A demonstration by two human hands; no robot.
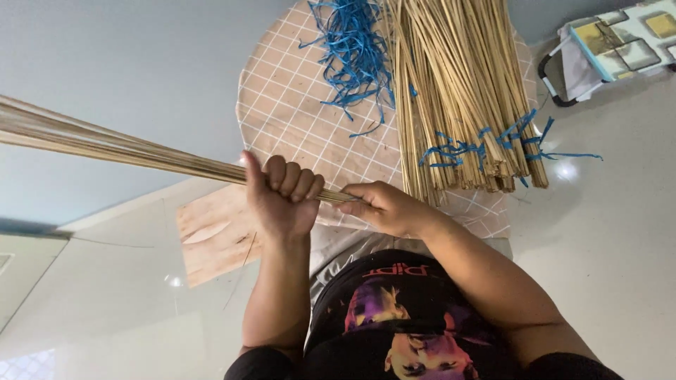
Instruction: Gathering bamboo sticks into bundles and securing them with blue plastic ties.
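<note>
My left hand [282, 195] is closed in a fist around a long bundle of thin pale sticks [120, 149] that runs off to the left edge. My right hand [386, 208] pinches the near end of the same bundle, just right of the left fist. Both hands hover over a wooden board [211, 236] and the edge of a round checked mat [296, 119]. On the mat lie a big heap of similar sticks [458, 91], some bunches tied with blue string, and a pile of loose blue strings [355, 49].
The floor is glossy pale tile [605, 239]. A folded patterned cloth or bag with a black-edged item [612, 42] lies at the upper right. A grey wall [120, 63] fills the upper left. My dark printed shirt shows at the bottom.
</note>
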